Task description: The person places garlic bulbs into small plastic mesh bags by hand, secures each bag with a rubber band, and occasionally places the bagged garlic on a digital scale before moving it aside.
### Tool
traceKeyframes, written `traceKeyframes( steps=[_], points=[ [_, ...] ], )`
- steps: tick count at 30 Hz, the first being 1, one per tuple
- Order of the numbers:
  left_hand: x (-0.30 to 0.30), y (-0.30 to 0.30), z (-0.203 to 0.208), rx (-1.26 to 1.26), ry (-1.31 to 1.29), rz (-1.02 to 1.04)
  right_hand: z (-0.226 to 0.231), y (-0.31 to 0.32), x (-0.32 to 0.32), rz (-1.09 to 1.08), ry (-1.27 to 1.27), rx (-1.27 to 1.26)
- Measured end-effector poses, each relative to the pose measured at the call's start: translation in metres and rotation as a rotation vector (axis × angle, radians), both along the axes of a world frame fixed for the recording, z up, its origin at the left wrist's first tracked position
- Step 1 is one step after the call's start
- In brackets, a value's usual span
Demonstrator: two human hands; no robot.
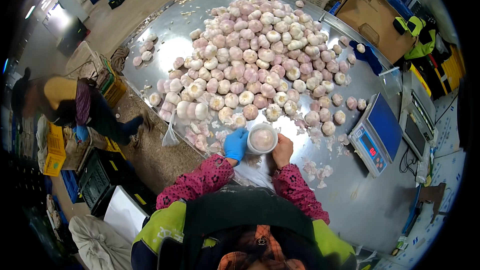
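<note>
Just in front of me, a round white plastic cup or tube (253, 147) is held between my two hands, with pale garlic visible inside its mouth. My left hand (235, 145), in a blue glove, grips its left side. Bare, my right hand (283, 150) closes on its right side. Below it, white thin material (254, 174) hangs toward my apron; I cannot tell whether it joins the cup. Beyond my hands, a large heap of garlic bulbs (250, 55) covers the metal table (370, 205). Bagged garlic (192, 110) with a white net tail (171, 135) lies at the left edge.
A blue-topped scale (376, 132) stands at the right. Loose garlic skins (317, 171) lie near my right arm. A dark blue cloth (367, 59) and a cardboard box (372, 17) are at the far right. Another person (75, 102) bends beside crates (102, 175) at the left.
</note>
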State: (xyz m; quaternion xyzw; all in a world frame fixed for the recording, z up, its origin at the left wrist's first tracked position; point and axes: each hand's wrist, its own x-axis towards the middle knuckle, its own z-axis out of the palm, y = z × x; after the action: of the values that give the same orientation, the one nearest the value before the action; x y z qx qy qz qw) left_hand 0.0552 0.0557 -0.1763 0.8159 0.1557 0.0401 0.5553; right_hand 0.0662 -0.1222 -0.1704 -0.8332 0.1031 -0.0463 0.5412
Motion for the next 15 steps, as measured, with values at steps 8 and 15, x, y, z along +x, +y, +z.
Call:
traceKeyframes(
  steps=[8,15],
  points=[
    [-0.002,0.006,0.005,0.018,0.041,-0.062,0.081,0.008,0.103,0.435,-0.625,-0.653],
    [0.002,0.006,0.009,-0.034,0.031,-0.064,0.061,0.028,0.17,0.684,-0.656,-1.002]
  ],
)
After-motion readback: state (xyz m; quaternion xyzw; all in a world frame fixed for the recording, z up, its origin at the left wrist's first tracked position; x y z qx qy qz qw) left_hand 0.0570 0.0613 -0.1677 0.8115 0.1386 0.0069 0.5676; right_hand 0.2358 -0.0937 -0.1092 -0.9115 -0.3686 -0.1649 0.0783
